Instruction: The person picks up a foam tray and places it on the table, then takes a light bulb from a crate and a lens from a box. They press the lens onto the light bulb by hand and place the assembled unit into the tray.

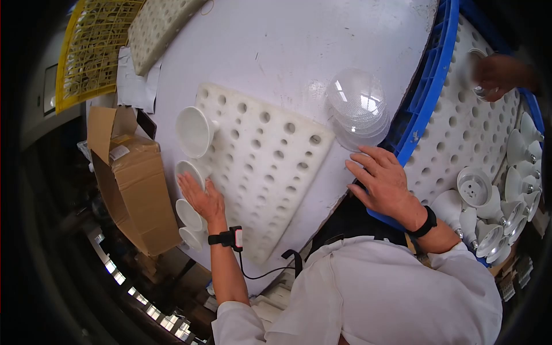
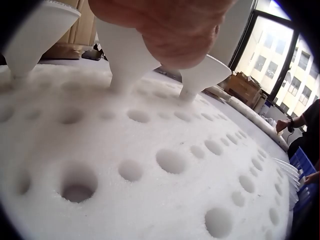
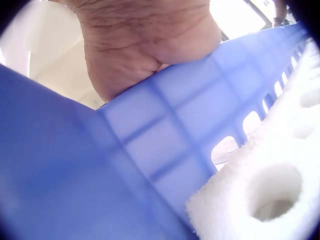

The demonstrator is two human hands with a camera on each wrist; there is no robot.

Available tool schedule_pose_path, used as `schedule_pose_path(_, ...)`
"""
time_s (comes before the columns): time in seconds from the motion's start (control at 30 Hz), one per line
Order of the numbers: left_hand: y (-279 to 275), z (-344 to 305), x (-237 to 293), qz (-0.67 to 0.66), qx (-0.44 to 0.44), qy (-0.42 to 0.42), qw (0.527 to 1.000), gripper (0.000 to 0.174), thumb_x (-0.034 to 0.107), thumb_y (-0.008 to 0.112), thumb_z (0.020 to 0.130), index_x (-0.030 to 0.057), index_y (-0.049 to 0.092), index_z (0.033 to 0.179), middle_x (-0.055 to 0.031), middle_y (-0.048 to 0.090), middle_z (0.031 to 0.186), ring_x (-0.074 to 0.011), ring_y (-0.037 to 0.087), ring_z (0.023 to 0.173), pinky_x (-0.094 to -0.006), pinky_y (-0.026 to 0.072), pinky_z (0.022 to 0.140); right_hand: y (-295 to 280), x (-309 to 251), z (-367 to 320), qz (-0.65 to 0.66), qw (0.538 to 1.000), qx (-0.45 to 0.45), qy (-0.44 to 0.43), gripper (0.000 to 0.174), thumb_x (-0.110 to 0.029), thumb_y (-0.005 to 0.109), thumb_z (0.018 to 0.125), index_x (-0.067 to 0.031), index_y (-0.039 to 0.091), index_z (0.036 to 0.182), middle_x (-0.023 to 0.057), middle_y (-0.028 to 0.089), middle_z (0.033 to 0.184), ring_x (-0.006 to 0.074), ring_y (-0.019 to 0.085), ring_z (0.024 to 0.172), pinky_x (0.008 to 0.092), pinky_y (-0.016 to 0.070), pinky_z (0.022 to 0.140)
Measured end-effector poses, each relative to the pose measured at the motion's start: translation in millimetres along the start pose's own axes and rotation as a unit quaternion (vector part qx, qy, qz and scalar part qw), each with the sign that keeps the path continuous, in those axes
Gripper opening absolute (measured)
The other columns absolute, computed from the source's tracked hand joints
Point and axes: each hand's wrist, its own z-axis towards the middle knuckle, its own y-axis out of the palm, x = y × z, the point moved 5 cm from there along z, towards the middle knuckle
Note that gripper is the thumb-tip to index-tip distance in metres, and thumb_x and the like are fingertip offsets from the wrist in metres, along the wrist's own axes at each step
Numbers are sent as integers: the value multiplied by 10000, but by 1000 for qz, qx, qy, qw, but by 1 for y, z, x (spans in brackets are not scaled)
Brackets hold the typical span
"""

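Observation:
My left hand lies with its fingers extended over a white funnel-shaped lamp housing, one of several along the left side of a white foam board. In the left wrist view, the palm hangs above the lamp housings, whose narrow ends stand in the board's holes. My right hand, fingers spread and slightly bent, is beside a stack of clear dome covers. Its fingertips are right at the stack's lower edge. The right wrist view has this hand over the blue crate wall.
A blue crate at the right contains another foam board and several white lamps. Another person's hand reaches in there. An open cardboard box and a yellow basket stand at the left.

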Motion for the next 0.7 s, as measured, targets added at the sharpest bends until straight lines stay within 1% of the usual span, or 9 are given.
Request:
schedule_pose_path(0.13, -2, 1, 5, 4, -5, 9, 1000, 623, 109, 595, 818, -33, 337, 1368, -248, 290, 1437, -380, 264, 1341, -465, 193, 1106, 2, 3, 0, 17, 1000, -8, 1, 480, -227, 737, 667, -71, 584, 1094, 69, 553, 1109, 262, 495, 1128, 396, 391, 945)
schedule_pose_path(0.2, -2, 1, 5, 4, 11, 11, 1000, 603, 96, 577, 824, -40, 341, 1362, -252, 298, 1432, -389, 270, 1336, -463, 193, 1107, 3, 6, 0, 23, 1000, -6, 3, 492, -231, 741, 656, -71, 582, 1093, 63, 555, 1100, 259, 501, 1118, 394, 394, 940)
schedule_pose_path(0.37, 0, -2, -3, -18, 21, 33, 999, 589, 90, 561, 831, -51, 338, 1358, -257, 304, 1426, -391, 289, 1327, -471, 197, 1105, 5, 7, -3, 33, 999, 9, 0, 517, -236, 747, 631, -82, 583, 1097, 54, 563, 1077, 241, 519, 1082, 391, 409, 924)
schedule_pose_path(0.53, -2, -2, -2, -12, 26, 28, 999, 589, 87, 557, 830, -53, 336, 1357, -258, 308, 1424, -393, 295, 1323, -477, 201, 1102, 4, 7, -2, 37, 999, 9, 0, 520, -240, 747, 628, -84, 586, 1097, 51, 569, 1061, 231, 527, 1061, 386, 415, 919)
schedule_pose_path(0.7, 0, -5, -5, 2, 21, 36, 999, 630, 120, 584, 828, -26, 316, 1379, -239, 300, 1434, -377, 276, 1337, -482, 195, 1100, 3, 4, -2, 25, 999, 20, -6, 485, -246, 741, 648, -79, 601, 1082, 42, 587, 1024, 220, 541, 1030, 374, 419, 906)
